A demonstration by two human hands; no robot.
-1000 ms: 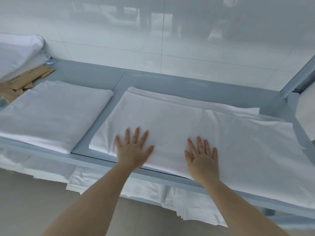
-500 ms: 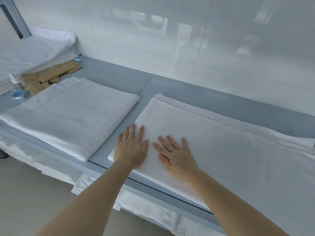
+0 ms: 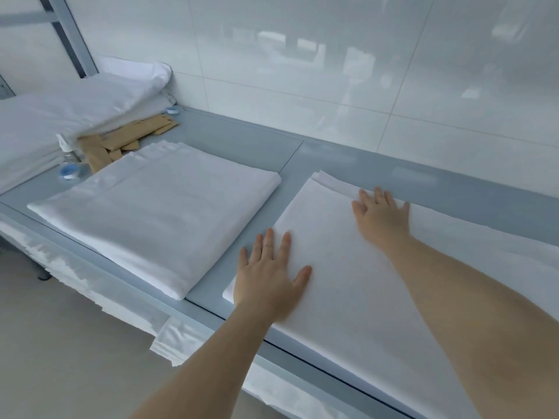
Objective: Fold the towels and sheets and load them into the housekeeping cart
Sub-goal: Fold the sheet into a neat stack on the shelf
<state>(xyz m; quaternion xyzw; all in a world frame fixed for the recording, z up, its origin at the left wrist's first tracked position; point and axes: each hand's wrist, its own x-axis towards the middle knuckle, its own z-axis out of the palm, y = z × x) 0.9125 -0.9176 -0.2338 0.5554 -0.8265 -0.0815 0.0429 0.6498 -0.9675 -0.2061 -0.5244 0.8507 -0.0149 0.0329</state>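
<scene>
We had one folded sheet (image 3: 157,213) done on the gray tabletop (image 3: 453,182), and our left hand (image 3: 269,279) and right hand (image 3: 382,219) lay flat, fingers spread and holding nothing, on a second sheet (image 3: 363,297) just beside it, with no cart in sight.

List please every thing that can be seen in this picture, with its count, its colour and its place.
folded sheet: one, white, on the table, left of the hands
long sheet: one, white, flat on the table under both hands
table: one, grey-blue, along the wall
pillows: a stack, white, far left
paper packets: several, tan, beside the pillows
bottles: at least two, clear with blue caps, near the packets
hanging linen: white, below the table's front edge
wall: white glossy tiles, behind
left hand: flat on the long sheet's near corner
right hand: flat near its far edge
</scene>
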